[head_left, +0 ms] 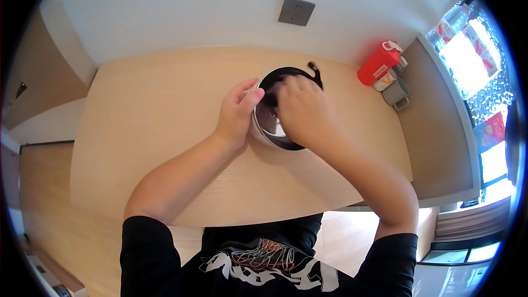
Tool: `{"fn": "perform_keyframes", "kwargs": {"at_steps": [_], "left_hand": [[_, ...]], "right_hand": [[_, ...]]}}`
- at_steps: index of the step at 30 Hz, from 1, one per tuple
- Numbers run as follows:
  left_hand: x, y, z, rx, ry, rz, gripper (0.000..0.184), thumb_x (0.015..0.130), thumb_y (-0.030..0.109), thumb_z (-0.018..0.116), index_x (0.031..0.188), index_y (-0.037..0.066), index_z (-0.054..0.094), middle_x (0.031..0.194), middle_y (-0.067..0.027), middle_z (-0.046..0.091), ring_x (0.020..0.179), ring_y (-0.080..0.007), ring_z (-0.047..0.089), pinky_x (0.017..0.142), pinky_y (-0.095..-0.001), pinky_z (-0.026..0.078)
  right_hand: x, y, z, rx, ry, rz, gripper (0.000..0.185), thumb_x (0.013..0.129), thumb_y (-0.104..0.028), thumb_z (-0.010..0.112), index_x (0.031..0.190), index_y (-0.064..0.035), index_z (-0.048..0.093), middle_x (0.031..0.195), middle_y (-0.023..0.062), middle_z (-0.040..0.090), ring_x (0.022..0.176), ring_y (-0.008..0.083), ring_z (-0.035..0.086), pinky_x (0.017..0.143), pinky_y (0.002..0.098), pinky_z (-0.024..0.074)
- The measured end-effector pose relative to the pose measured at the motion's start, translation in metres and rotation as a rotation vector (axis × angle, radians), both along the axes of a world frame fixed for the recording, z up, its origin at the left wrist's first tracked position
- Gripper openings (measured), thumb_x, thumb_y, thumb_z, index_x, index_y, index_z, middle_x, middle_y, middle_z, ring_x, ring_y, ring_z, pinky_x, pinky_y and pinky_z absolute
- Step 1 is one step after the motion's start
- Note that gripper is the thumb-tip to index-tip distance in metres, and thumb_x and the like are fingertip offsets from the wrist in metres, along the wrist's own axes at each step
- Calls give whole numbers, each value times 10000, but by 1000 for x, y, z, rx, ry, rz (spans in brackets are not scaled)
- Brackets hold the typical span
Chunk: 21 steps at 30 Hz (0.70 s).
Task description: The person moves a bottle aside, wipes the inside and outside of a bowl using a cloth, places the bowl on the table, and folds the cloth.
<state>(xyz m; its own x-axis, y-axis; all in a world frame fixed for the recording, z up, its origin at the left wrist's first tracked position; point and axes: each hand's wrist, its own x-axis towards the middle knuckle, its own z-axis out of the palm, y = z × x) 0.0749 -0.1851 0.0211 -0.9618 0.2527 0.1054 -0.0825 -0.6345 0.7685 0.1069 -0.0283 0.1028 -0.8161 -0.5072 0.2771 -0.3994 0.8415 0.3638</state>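
Note:
A round pot, white outside and dark and shiny inside, stands on the wooden table. Its black handle sticks out at the upper right. My left hand grips the pot's left side, thumb over the rim and fingers against the outer wall. My right hand reaches down into the pot with its fingers curled around a purple cloth. Most of that cloth is hidden by the hand and the dark inside of the pot.
The table meets a white wall with a dark socket. At the back right stand a red bottle, a small white-and-orange container and a grey mug, beside a wooden side panel. Snack packs lie beyond it.

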Motion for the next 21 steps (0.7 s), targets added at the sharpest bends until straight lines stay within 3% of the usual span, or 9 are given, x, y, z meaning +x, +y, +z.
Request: {"fn": "perform_keyframes", "kwargs": {"at_steps": [2,5,9,12,13,16,17,20,21], "left_hand": [[-7,-8,-9,19,-15,-48,462,958,249,637,1317,-31,557,1186,-97,652,1099,-150,599,965,-299,478],[-11,-16,-7,44,-44,-64,433,962,256,634,1280,-33,579,1163,-92,658,1084,-144,604,955,-294,482],[-4,-8,15,-65,18,65,562,917,258,703,1341,-46,494,1213,-131,621,1130,-181,592,971,-324,488],[-1,-8,16,-96,80,90,719,876,257,753,1421,-49,400,1299,-169,571,1193,-222,568,1015,-355,474],[3,-8,18,-72,95,91,701,884,261,741,1424,-40,410,1312,-162,573,1210,-223,561,1031,-356,465],[6,-11,15,-32,181,84,756,865,258,762,1453,-32,386,1335,-160,554,1233,-235,544,1051,-360,454],[6,-13,13,-23,218,82,793,852,255,778,1466,-33,369,1341,-162,543,1236,-241,539,1052,-361,453],[10,-7,12,45,203,165,844,825,245,802,1492,-8,351,1379,-146,525,1280,-251,510,1092,-366,419],[17,-6,17,113,228,125,873,802,232,824,1495,-1,348,1404,-136,508,1303,-243,494,1111,-368,398]], "right_hand": [[-17,-2,1,-85,28,525,262,758,-236,710,953,-64,676,1006,79,627,989,257,567,878,341,448],[-32,5,2,15,14,565,298,744,-286,725,941,-68,679,985,65,624,990,236,558,893,319,433],[-13,1,13,518,-55,-102,363,815,-435,708,955,-100,710,980,21,663,1019,203,588,883,282,432],[0,-20,34,421,-542,-353,373,882,-466,663,1018,-125,727,956,48,699,939,206,636,797,319,471],[-3,-19,42,250,-808,-298,364,925,-449,623,1051,-123,727,919,100,714,874,217,666,737,362,500],[-4,-16,33,-699,-1151,-213,247,920,-292,602,908,-60,687,900,90,668,893,183,628,792,332,497],[-9,-10,15,-1020,-1179,-129,234,959,-244,565,985,-33,662,973,72,650,912,183,606,800,311,494],[1,-44,3,-2130,-876,-89,327,1003,-332,565,1136,-38,618,1050,76,651,953,226,634,854,362,522],[-4,-46,6,-2400,-874,103,371,1022,-362,538,1178,-27,570,1121,72,636,1016,233,623,887,378,520]]}}
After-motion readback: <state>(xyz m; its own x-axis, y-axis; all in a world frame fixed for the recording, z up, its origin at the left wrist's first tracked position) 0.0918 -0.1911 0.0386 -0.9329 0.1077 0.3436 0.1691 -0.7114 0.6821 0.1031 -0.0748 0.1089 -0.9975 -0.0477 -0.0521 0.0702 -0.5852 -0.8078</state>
